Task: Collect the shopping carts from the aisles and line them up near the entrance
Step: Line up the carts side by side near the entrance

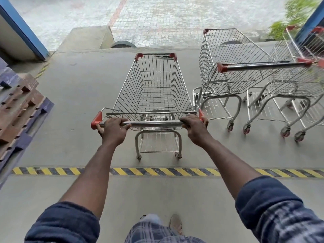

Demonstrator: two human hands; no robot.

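Both hands were on the handle bar of the cart: my left hand wrapped round it by the left red end cap, my right hand curled over it by the right cap. The cart stood on the concrete just past the yellow-and-black floor stripe, nose toward the paved yard. A parked cart stood just beside it on the right, with what looked like more carts beyond, though that edge was blurred, and stacked pallets lay off to the left.
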